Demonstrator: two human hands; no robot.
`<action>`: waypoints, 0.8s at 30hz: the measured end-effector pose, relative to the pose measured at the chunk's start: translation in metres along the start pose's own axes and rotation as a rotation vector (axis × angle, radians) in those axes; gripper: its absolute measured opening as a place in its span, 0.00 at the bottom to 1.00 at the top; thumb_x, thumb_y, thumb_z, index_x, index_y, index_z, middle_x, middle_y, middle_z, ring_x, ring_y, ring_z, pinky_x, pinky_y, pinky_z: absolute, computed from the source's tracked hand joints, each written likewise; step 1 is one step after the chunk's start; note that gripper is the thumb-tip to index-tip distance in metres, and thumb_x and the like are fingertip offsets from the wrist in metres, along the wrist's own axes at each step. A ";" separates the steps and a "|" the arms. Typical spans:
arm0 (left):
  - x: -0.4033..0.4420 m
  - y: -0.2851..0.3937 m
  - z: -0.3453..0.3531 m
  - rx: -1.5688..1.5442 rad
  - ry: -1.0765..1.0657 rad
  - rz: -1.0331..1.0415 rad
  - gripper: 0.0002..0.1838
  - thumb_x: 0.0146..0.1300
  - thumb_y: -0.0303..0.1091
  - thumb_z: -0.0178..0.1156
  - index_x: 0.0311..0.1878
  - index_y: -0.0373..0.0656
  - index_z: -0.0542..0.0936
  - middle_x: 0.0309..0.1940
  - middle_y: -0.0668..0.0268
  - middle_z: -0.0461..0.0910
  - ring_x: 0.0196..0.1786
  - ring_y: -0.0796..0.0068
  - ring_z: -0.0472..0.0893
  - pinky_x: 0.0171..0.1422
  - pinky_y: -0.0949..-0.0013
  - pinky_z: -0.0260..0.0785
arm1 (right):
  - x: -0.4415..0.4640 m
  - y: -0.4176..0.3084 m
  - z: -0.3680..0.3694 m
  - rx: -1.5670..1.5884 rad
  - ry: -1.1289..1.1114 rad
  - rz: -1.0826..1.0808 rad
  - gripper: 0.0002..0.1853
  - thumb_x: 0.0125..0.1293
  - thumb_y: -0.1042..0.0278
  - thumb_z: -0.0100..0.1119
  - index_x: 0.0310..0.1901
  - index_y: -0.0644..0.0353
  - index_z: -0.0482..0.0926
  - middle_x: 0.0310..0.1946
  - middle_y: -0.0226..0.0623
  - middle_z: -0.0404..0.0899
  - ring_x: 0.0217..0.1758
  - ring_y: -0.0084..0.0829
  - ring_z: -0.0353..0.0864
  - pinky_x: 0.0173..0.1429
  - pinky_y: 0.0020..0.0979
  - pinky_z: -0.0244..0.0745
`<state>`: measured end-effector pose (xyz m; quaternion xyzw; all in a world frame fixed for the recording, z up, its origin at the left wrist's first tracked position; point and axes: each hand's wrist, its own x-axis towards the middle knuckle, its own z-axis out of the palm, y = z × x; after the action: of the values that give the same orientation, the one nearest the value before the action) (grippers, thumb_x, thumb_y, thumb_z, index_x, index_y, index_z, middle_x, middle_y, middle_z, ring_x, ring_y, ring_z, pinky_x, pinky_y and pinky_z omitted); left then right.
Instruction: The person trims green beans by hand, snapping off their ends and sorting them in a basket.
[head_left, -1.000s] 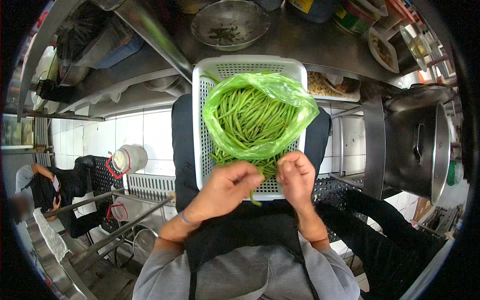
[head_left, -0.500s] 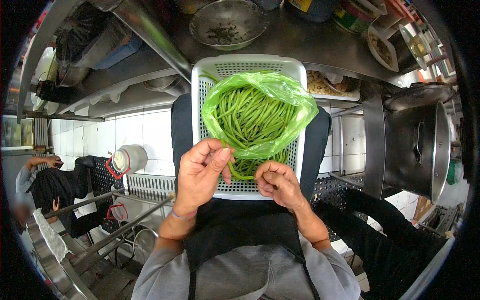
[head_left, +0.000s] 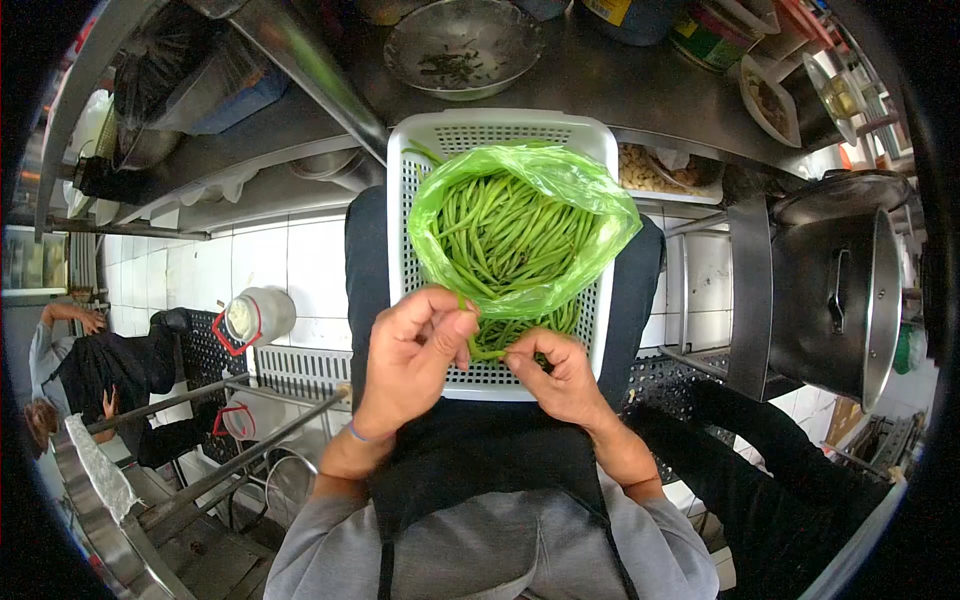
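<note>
The left hand [head_left: 412,350] is pinching one end of a green bean [head_left: 486,354] between thumb and forefinger, its other fingers curling loosely, while the right hand [head_left: 562,378] is gripping the other end with its fingertips, nearly closed. The bean is spanning the gap above the near end of a white basket [head_left: 397,250]. Inside the basket, a green plastic bag [head_left: 572,180] is holding many beans [head_left: 510,235], and loose beans [head_left: 560,318] are lying just beside it.

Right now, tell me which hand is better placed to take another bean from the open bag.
Probably the left hand: it is close beside the near rim of the green bag, while the right hand sits farther from the opening. Both appear to grip one green bean, though.
</note>
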<state>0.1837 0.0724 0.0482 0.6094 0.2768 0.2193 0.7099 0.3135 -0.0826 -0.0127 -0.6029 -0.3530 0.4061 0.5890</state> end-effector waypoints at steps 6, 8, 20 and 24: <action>-0.005 0.010 0.017 0.373 -0.255 0.309 0.04 0.62 0.24 0.68 0.39 0.35 0.83 0.34 0.59 0.83 0.35 0.67 0.83 0.40 0.63 0.77 | -0.003 0.011 0.006 0.011 0.012 0.086 0.04 0.66 0.76 0.64 0.35 0.67 0.80 0.27 0.32 0.81 0.33 0.20 0.78 0.38 0.27 0.74; -0.011 0.005 0.027 0.357 -0.328 0.381 0.06 0.59 0.23 0.69 0.40 0.36 0.84 0.34 0.59 0.83 0.35 0.62 0.84 0.43 0.59 0.78 | -0.002 0.013 0.006 0.034 0.015 0.036 0.05 0.68 0.76 0.63 0.35 0.67 0.80 0.27 0.31 0.81 0.33 0.20 0.78 0.39 0.26 0.74; 0.007 0.018 0.005 0.718 -0.218 0.352 0.14 0.58 0.28 0.71 0.47 0.36 0.85 0.36 0.57 0.83 0.40 0.56 0.84 0.44 0.62 0.76 | 0.000 0.019 -0.025 0.843 0.208 0.123 0.11 0.65 0.85 0.44 0.39 0.65 0.78 0.28 0.33 0.72 0.22 0.18 0.58 0.22 0.22 0.56; 0.040 0.020 -0.002 0.859 -0.041 0.466 0.10 0.58 0.26 0.70 0.43 0.34 0.85 0.35 0.55 0.83 0.38 0.54 0.82 0.44 0.59 0.75 | -0.001 0.013 -0.023 0.846 0.215 0.134 0.08 0.68 0.82 0.46 0.39 0.67 0.78 0.23 0.28 0.66 0.23 0.17 0.57 0.23 0.22 0.54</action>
<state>0.2129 0.1032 0.0625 0.8971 0.1843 0.2265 0.3316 0.3336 -0.0940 -0.0263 -0.3689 -0.0526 0.4872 0.7898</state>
